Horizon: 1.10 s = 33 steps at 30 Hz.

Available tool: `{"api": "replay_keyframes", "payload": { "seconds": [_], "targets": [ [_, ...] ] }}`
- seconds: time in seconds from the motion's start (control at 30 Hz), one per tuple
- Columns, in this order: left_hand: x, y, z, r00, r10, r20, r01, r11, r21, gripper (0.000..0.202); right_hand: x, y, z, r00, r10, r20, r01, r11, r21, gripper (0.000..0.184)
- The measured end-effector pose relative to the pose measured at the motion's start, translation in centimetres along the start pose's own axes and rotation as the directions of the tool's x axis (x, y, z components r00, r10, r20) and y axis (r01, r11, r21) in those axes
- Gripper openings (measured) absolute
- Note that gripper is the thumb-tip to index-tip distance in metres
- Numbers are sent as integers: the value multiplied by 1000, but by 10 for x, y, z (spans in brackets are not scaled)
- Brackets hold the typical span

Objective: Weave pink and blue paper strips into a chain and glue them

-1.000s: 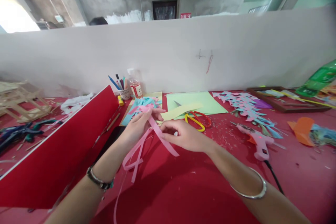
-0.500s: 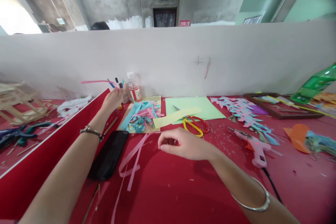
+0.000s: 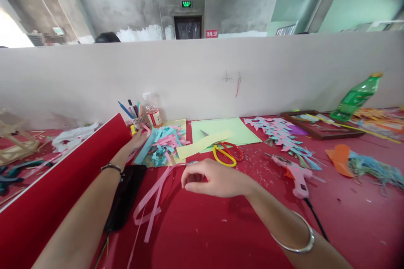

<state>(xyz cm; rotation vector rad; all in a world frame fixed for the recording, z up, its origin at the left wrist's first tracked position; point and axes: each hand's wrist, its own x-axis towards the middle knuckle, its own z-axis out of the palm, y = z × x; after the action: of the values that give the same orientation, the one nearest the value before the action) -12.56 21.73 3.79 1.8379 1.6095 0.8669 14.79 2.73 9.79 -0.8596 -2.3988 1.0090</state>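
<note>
My left hand [image 3: 136, 139] reaches low beside the pen cup [image 3: 138, 122], its fingers closed and partly hidden, with a curl of pink paper strip [image 3: 145, 128] at them. In front of me my right hand [image 3: 214, 178] hovers over the red table, fingers curled and thumb near the index finger. A long pink paper strip [image 3: 157, 189] runs from its fingertips leftward and hangs in loops. Yellow-and-red-handled scissors [image 3: 227, 154] lie just beyond that hand, partly under a pale yellow paper strip [image 3: 202, 144]. Cut blue and pink paper pieces [image 3: 166, 145] are heaped between the hands.
A black phone [image 3: 126, 197] lies under my left forearm, beside a red board [image 3: 72, 176]. Green paper sheets [image 3: 243, 132], a fringed paper garland [image 3: 280, 134] and a pink glue gun [image 3: 295, 172] lie rightward. A clear bottle [image 3: 153, 111] and green bottle [image 3: 358, 98] stand farther back.
My left hand has dropped from the pen tops to beside the cup's base, and the strip that stuck out leftward now curls at its fingers. My right hand keeps its pose. The view has shifted right.
</note>
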Motion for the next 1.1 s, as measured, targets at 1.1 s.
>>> {"api": "replay_keyframes", "payload": {
  "seconds": [1.1],
  "targets": [
    [-176,32,10,954,-71,291,-17,956,292,32,62,59,80,984,88,-156,-161,818,-552,28]
  ]
}}
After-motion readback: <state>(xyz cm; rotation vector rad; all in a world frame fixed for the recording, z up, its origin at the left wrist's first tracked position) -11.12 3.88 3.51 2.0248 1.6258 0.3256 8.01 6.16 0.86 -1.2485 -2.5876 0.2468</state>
